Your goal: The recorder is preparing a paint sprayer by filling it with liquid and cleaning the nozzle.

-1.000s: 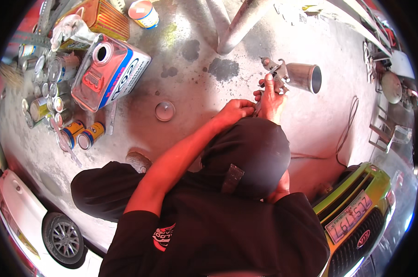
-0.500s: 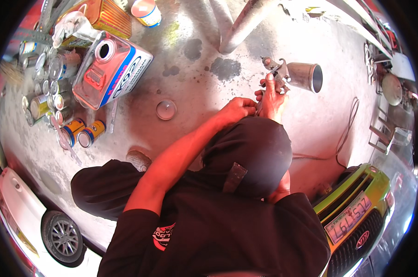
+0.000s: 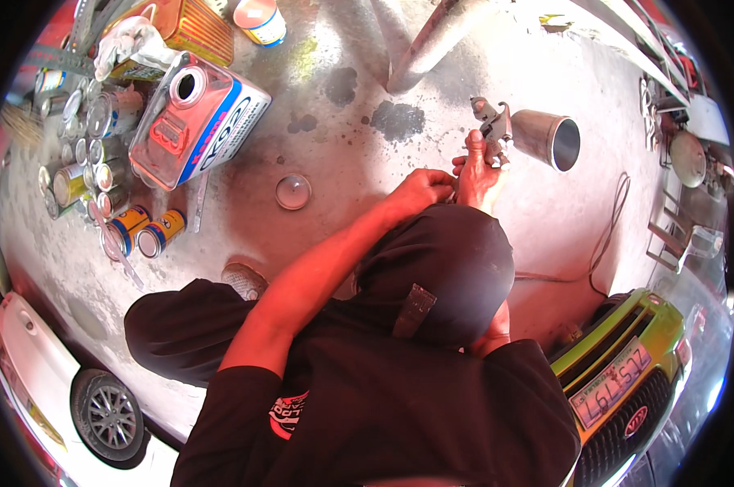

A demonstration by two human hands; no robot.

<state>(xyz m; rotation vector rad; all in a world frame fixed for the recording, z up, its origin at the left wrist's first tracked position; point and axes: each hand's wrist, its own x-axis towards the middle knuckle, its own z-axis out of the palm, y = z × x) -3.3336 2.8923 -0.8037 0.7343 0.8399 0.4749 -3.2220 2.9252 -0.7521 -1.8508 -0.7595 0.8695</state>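
My right hand (image 3: 482, 180) is wrapped round a metal spray gun (image 3: 497, 140), its thumb stretched up along the body. A silver cylindrical cup (image 3: 537, 136) is joined to the gun and lies tilted, with its round mouth facing right. My left hand (image 3: 425, 188) is closed at the gun's lower end, close against the right hand. Its fingertips are partly hidden there, so the exact part they pinch cannot be made out. Both hands are just beyond my raised, dark-trousered knee (image 3: 440, 268).
A large rectangular thinner can (image 3: 241, 122) stands left, beside many small cans (image 3: 160, 234). A round clear lid (image 3: 293, 191) lies on the stained concrete floor (image 3: 334, 138). A metal post (image 3: 419, 49) rises ahead. A hose (image 3: 614, 219) runs right; green (image 3: 626, 357) and white cars (image 3: 38, 349) flank me.
The spray gun and its cup have swung a little to the right, and the cup's mouth faces me more. Both hands keep nearly the same place.
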